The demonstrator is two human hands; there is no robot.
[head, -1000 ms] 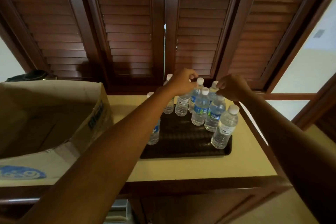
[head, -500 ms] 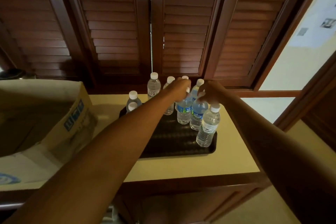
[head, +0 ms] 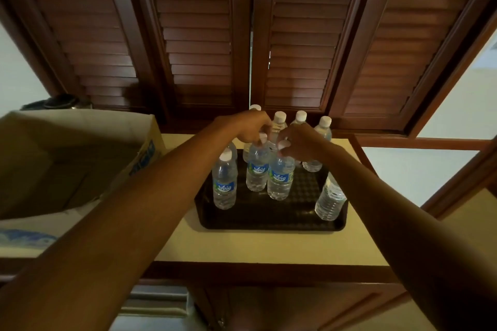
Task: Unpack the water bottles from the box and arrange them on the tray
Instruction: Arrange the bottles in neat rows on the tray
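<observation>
A dark tray (head: 258,219) lies on the beige tabletop with several clear water bottles standing on it. My left hand (head: 248,126) grips the cap of one blue-labelled bottle (head: 257,169) in the middle of the tray. Beside it, my right hand (head: 300,141) holds the cap of a second blue-labelled bottle (head: 281,177). Another bottle (head: 224,183) stands alone at the tray's left, and one (head: 330,200) at its right front corner. More bottles (head: 279,122) stand along the back edge. The open cardboard box (head: 67,161) sits at the left; its inside looks dark.
Dark wooden louvred shutters (head: 250,35) rise right behind the table. The beige tabletop (head: 258,247) has a wooden front edge. A dark object (head: 57,101) sits behind the box. A light floor and wooden frame lie to the right.
The view has swung back to the left. Both hands have come closer to me, each with a bottle by its cap, from the back right group toward the tray's middle.
</observation>
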